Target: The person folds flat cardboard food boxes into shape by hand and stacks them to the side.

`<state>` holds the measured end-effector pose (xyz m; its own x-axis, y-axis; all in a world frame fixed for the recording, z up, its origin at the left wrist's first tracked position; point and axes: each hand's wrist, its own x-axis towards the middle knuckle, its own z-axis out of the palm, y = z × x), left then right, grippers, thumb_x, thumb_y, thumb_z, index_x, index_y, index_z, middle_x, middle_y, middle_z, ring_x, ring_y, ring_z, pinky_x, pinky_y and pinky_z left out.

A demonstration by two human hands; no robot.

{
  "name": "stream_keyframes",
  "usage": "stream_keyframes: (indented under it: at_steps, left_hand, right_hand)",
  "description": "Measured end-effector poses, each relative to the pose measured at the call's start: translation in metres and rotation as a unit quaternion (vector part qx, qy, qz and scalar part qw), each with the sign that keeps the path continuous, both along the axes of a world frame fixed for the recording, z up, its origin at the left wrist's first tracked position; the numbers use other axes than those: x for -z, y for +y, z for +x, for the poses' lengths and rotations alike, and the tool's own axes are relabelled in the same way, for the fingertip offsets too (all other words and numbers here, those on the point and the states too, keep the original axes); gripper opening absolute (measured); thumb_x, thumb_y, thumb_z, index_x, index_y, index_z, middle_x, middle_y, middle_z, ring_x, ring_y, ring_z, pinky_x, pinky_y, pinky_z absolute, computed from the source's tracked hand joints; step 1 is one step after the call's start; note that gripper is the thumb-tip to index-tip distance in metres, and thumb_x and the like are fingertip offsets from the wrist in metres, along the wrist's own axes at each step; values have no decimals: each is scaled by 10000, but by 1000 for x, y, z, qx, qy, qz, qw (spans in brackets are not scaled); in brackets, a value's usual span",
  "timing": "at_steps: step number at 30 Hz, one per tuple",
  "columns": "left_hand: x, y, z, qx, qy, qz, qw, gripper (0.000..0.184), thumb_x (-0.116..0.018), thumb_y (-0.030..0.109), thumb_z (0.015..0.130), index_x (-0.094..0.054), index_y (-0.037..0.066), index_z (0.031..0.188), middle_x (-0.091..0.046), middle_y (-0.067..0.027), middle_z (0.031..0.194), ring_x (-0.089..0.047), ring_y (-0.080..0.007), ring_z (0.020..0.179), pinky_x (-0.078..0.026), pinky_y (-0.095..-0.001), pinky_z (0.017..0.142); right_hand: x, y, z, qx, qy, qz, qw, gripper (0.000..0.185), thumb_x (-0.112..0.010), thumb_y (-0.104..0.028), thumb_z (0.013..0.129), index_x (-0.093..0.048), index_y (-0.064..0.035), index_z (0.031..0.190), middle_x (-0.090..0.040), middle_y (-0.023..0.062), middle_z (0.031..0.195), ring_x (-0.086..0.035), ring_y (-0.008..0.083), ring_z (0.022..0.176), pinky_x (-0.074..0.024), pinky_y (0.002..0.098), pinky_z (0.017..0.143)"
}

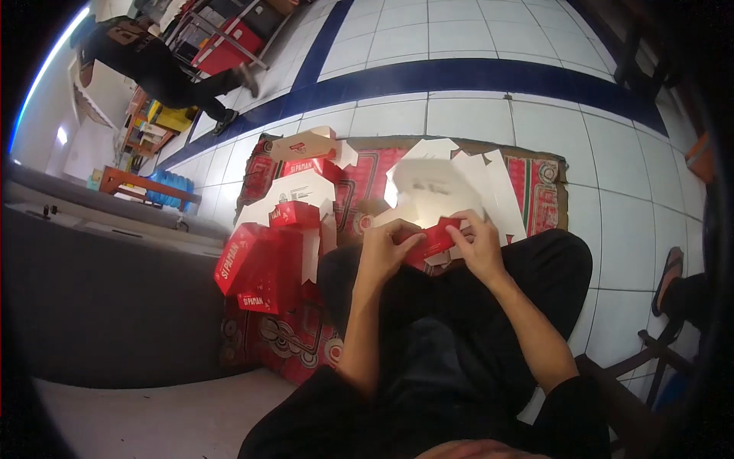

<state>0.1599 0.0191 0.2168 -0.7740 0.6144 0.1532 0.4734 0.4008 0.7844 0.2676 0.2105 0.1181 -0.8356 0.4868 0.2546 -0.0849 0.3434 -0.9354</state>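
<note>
Both of my hands hold a sheet of red and white carton (437, 239) above my crossed legs. My left hand (388, 243) pinches its left side, thumb on the red face. On the right side, my right hand (475, 241) grips the red part between thumb and fingers. The white part of the carton extends away from me, slightly blurred. Flat white cartons (497, 183) lie behind and to the right of it. To the left are folded red boxes (264, 264) in a pile, with a smaller red box (297, 215) on top.
A patterned red mat (294, 336) lies on the white tiled floor (535, 130). More cartons (306, 144) rest at its far left. A dark panel (115, 298) stands at left. One person (145, 61) is at upper left; another person's foot (668, 283) is at right.
</note>
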Motion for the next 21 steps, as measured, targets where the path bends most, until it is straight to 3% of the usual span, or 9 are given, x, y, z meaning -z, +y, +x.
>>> stream_keyframes:
  at_steps: [2,6,9,13,16,17,18,20,21]
  left_hand:
    - [-4,0,-1,1,-74,-47,996,186,-886,119,900,-828,-1,1029,-818,-145,904,-767,-203,762,-593,-328,722]
    - [0,8,3,18,-29,-27,999,181,-881,138,902,-820,0,1004,-808,-160,895,-762,-243,754,-588,-356,719]
    - [9,12,-8,55,166,-41,984,190,-873,165,902,-802,4,973,-792,-180,892,-750,-279,758,-566,-394,693]
    - [-15,10,-2,6,-25,-59,998,185,-869,160,909,-801,1,976,-797,-170,893,-758,-269,762,-578,-385,709]
    - [-21,11,-3,32,-32,-86,995,191,-867,158,912,-795,-3,985,-802,-162,892,-764,-268,764,-585,-384,722]
    - [-19,12,-3,34,-34,-89,995,191,-867,158,912,-795,-3,985,-802,-162,892,-764,-268,764,-585,-384,722]
    - [-16,13,-4,52,-1,-97,994,192,-859,156,918,-788,-7,991,-801,-169,897,-768,-290,773,-586,-392,726]
    - [-13,16,-8,72,29,-107,991,193,-851,154,925,-782,-12,996,-801,-177,902,-772,-312,781,-587,-400,731]
    - [-13,18,-10,80,45,-108,990,195,-843,154,933,-775,-17,999,-799,-189,910,-774,-336,800,-585,-411,736]
  right_hand:
    - [2,7,-4,15,-13,9,1000,243,-777,-70,1012,-687,10,1223,-758,137,955,-758,173,732,-607,297,637]
    - [-6,2,1,19,-34,-26,999,235,-779,-73,1011,-676,9,1206,-735,135,946,-762,171,739,-603,292,617]
    - [-10,-6,6,-65,-4,17,998,221,-786,-77,1007,-668,3,1176,-739,159,976,-769,191,796,-604,295,624]
    - [-10,-2,-3,14,6,-63,998,213,-782,-78,1015,-672,-10,1184,-736,113,904,-749,148,751,-587,276,609]
    - [-20,8,0,37,-78,-173,981,208,-781,-82,1017,-671,-18,1182,-736,95,888,-745,134,739,-587,269,606]
    - [-22,8,2,3,-100,-178,979,201,-782,-77,1010,-674,-14,1168,-725,126,1014,-756,155,763,-596,276,614]
    - [-16,6,4,6,-102,-181,978,201,-782,-77,1010,-674,-14,1168,-725,126,1014,-756,155,763,-596,276,614]
    - [-8,-1,4,-77,-41,17,996,200,-784,-67,999,-681,-4,1158,-683,153,1146,-764,175,789,-605,291,625]
    - [-6,-1,5,-96,-52,6,994,200,-785,-60,994,-685,0,1157,-665,156,1175,-766,181,799,-608,299,632]
